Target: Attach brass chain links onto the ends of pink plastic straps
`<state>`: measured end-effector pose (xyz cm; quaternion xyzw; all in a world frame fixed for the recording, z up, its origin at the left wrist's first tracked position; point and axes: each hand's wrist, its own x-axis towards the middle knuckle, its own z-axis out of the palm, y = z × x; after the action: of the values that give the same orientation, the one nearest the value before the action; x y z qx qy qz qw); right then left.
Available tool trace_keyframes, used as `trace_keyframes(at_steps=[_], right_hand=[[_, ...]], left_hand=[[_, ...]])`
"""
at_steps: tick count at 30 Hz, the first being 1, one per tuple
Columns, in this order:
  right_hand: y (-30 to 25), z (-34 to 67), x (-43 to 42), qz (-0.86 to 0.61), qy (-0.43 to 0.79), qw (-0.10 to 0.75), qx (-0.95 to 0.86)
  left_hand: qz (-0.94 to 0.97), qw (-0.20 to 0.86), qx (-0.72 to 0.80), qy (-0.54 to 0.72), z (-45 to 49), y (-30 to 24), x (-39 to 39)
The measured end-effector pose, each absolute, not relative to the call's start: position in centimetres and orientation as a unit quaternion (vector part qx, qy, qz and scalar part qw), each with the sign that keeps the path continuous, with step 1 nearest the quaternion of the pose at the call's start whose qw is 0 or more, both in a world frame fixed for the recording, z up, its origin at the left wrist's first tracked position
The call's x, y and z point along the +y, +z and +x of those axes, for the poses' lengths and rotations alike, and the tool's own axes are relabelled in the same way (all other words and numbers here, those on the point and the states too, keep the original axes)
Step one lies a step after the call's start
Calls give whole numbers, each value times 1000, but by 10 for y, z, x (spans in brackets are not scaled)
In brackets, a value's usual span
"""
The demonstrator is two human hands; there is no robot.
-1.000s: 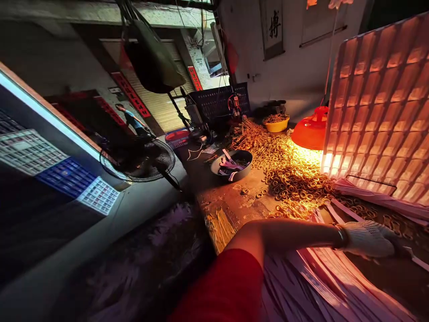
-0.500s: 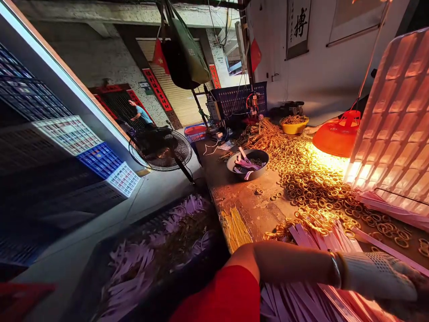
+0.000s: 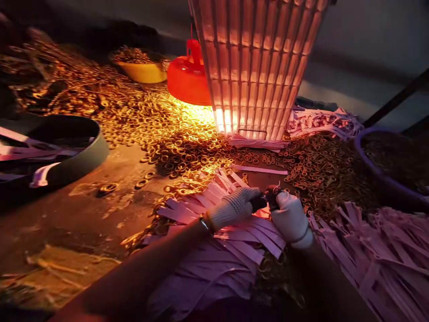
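Note:
My left hand [image 3: 234, 205] and my right hand [image 3: 290, 217] come close together over a heap of pale pink straps [image 3: 214, 255]. Both wear white gloves with dark fingertips; the left glove has a dotted surface. The fingers of each hand are curled in a pinch. What sits between them is too small and dark to make out. Beyond my hands lies a spread of gold-coloured metal rings and clasps [image 3: 187, 147], with a single pink strap [image 3: 259, 170] on the table. More straps [image 3: 378, 255] are piled to the right of my right hand.
A red lamp [image 3: 189, 80] hangs low, lighting the rings, beside an upright ribbed translucent panel [image 3: 258, 67]. A dark bowl [image 3: 80, 156] with straps stands left, a yellow bowl [image 3: 144, 73] behind. At right is a purple-rimmed basin [image 3: 367, 161].
The view has swung right and down, away from the fan and street to the lit table. Both my hands are now in sight; before, only the left glove showed clearly at the right edge.

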<state>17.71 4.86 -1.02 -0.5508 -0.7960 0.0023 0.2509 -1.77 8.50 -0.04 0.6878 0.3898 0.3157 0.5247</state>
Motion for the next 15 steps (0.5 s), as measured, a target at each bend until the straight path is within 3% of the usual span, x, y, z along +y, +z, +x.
trace_keyframes(at_steps=[8, 15], right_hand=[[8, 171, 49, -556, 37, 89, -825], [14, 166, 49, -510, -4, 44, -859]], left_hand=[[620, 578, 456, 273, -21, -1, 77], [608, 591, 457, 268, -12, 3, 74]])
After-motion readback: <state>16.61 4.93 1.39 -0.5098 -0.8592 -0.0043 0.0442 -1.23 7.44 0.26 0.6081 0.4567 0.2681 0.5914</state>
